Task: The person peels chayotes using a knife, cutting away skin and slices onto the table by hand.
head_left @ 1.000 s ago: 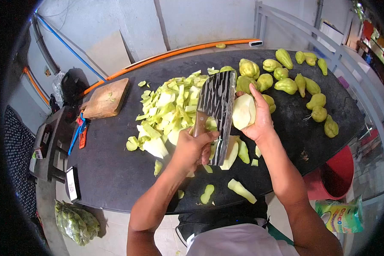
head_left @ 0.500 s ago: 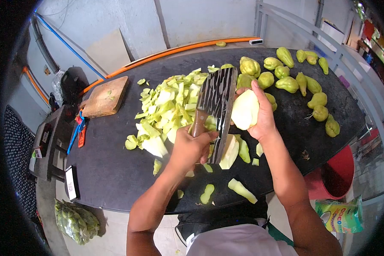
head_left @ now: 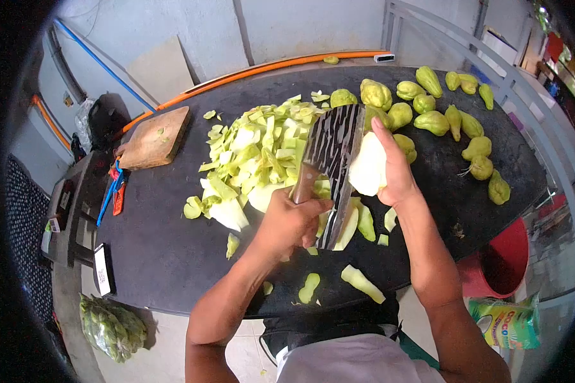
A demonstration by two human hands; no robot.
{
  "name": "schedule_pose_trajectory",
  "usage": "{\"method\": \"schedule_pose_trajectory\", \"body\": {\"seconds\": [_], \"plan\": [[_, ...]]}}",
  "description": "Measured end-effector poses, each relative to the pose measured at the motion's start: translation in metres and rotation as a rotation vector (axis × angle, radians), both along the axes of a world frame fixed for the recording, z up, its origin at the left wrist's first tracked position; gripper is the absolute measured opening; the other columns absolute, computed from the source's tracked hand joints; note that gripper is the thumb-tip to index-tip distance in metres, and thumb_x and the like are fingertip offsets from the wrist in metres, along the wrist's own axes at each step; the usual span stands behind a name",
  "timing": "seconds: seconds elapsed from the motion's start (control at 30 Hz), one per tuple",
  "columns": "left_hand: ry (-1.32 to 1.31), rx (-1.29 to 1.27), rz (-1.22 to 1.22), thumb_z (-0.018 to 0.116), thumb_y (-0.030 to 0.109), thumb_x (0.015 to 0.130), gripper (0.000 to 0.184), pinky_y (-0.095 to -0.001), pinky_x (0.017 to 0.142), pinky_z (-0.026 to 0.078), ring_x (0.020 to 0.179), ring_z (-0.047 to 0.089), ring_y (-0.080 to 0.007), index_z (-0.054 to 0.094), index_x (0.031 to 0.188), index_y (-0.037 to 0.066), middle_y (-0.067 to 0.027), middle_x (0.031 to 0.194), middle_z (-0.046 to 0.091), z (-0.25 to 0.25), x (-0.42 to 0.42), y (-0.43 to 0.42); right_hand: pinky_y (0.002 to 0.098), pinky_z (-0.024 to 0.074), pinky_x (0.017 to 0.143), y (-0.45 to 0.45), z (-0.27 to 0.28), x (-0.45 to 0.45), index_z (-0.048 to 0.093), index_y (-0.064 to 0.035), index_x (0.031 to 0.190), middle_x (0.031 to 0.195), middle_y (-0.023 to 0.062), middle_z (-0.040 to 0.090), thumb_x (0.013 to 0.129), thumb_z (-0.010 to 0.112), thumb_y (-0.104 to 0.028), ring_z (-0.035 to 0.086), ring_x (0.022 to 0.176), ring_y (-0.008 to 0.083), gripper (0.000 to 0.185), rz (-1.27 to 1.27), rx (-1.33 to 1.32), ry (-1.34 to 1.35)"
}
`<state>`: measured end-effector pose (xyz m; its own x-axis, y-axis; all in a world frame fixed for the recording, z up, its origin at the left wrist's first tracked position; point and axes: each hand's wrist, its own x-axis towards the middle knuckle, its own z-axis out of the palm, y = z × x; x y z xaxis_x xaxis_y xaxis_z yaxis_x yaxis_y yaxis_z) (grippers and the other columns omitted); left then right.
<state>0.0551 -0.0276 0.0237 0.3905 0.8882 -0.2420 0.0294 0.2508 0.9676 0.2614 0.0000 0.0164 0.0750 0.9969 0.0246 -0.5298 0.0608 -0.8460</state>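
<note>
My left hand (head_left: 292, 220) is closed round the brown handle of a wide cleaver (head_left: 332, 153) with a black-and-silver patterned blade. The blade stands between my hands, its edge close beside the pale peeled chayote (head_left: 368, 167). That chayote rests in my right hand (head_left: 397, 167), the thumb along its upper side and the other fingers mostly hidden behind it. A heap of green-white peelings (head_left: 255, 147) lies behind my left hand. Below the blade, more cut pieces (head_left: 366, 222) lie on the dark table (head_left: 166, 255).
Unpeeled chayotes (head_left: 432, 122) are spread over the table's right side. A wooden board (head_left: 154, 137) lies at the left, near an orange-handled tool (head_left: 119, 199). On the floor are a red bin (head_left: 501, 262), a green packet (head_left: 508, 324) and a bag of greens (head_left: 112, 329).
The blade has shifted slightly to the right, closer to the peeled chayote, and covers part of its left side. The view has shifted a little, and both hands keep their hold.
</note>
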Motion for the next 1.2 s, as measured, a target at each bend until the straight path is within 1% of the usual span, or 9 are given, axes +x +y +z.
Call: {"method": "schedule_pose_trajectory", "body": {"seconds": [0.3,0.37,0.5,0.6,0.7,0.8,0.9,1.03,1.2], "plan": [[0.069,-0.004,-0.066,0.070,0.016,0.089,0.032,-0.0284,0.033,0.032,0.035,0.047,-0.0133,0.051,0.065,0.008,-0.0024,0.048,0.048,0.003,0.000,-0.003,0.0306,0.0563,0.071,0.004,-0.006,0.014,0.066,-0.0083,0.118,0.101,0.0047,0.071,0.098,0.054,-0.057,0.068,0.080,0.0138,0.054,0.078,-0.005,-0.075],[0.027,-0.024,-0.074,0.071,0.015,0.089,0.030,-0.0283,0.033,0.032,0.035,0.046,-0.0135,0.052,0.067,0.007,-0.0026,0.048,0.049,-0.005,-0.001,-0.001,0.0299,0.0558,0.070,0.010,-0.015,0.015,0.066,-0.0073,0.117,0.101,0.0041,0.071,0.098,0.057,-0.055,0.067,0.080,0.0125,0.052,0.002,0.022,-0.147],[0.033,-0.019,-0.096,0.071,0.015,0.089,0.029,-0.0286,0.033,0.031,0.035,0.047,-0.0139,0.053,0.068,0.006,-0.0037,0.048,0.049,-0.002,-0.001,0.000,0.0241,0.0489,0.067,-0.005,0.009,0.008,0.069,-0.0052,0.106,0.097,0.0005,0.068,0.099,0.059,-0.050,0.060,0.075,0.0060,0.047,-0.015,-0.004,-0.335],[0.018,-0.030,-0.097,0.071,0.015,0.088,0.026,-0.0288,0.033,0.031,0.035,0.047,-0.0139,0.054,0.070,0.006,-0.0040,0.047,0.049,-0.004,0.001,-0.001,0.0242,0.0477,0.065,-0.002,0.006,0.015,0.070,-0.0051,0.101,0.090,-0.0007,0.068,0.097,0.064,-0.047,0.059,0.073,0.0061,0.042,0.076,0.014,-0.330],[-0.027,-0.032,-0.065,0.071,0.015,0.088,0.025,-0.0288,0.033,0.031,0.034,0.046,-0.0140,0.055,0.071,0.005,-0.0039,0.046,0.049,-0.010,0.002,0.000,0.0248,0.0476,0.062,-0.008,0.011,-0.002,0.069,-0.0053,0.100,0.085,-0.0011,0.067,0.095,0.070,-0.041,0.059,0.070,0.0067,0.036,-0.124,0.005,-0.240],[-0.031,-0.028,-0.055,0.070,0.015,0.088,0.027,-0.0287,0.033,0.031,0.034,0.047,-0.0141,0.055,0.068,0.006,-0.0041,0.046,0.049,-0.005,0.003,-0.001,0.0259,0.0491,0.061,0.000,-0.001,0.004,0.068,-0.0057,0.099,0.085,0.0002,0.068,0.090,0.077,-0.030,0.061,0.069,0.0078,0.027,-0.020,0.015,-0.198],[0.006,-0.046,-0.062,0.070,0.016,0.088,0.031,-0.0287,0.034,0.031,0.034,0.047,-0.0141,0.053,0.063,0.007,-0.0045,0.046,0.049,0.000,0.003,-0.003,0.0273,0.0509,0.061,-0.008,0.010,0.006,0.067,-0.0053,0.100,0.087,0.0011,0.069,0.085,0.081,-0.022,0.063,0.070,0.0090,0.027,0.048,-0.035,-0.339],[-0.011,-0.024,-0.016,0.069,0.015,0.088,0.026,-0.0290,0.034,0.031,0.034,0.046,-0.0140,0.056,0.067,0.006,-0.0041,0.047,0.049,-0.009,0.005,0.000,0.0273,0.0523,0.063,-0.002,0.000,0.000,0.067,-0.0042,0.104,0.087,0.0019,0.069,0.084,0.082,-0.020,0.065,0.073,0.0102,0.030,-0.064,-0.010,-0.239],[0.014,0.080,-0.012,0.071,0.010,0.087,0.019,-0.0283,0.036,0.033,0.036,0.044,-0.0123,0.057,0.075,0.004,-0.0026,0.049,0.049,0.006,0.000,-0.003,0.0266,0.0519,0.060,-0.005,0.008,-0.001,0.068,-0.0041,0.104,0.087,0.0021,0.069,0.086,0.080,-0.022,0.064,0.070,0.0095,0.028,-0.013,0.001,-0.239]]}}
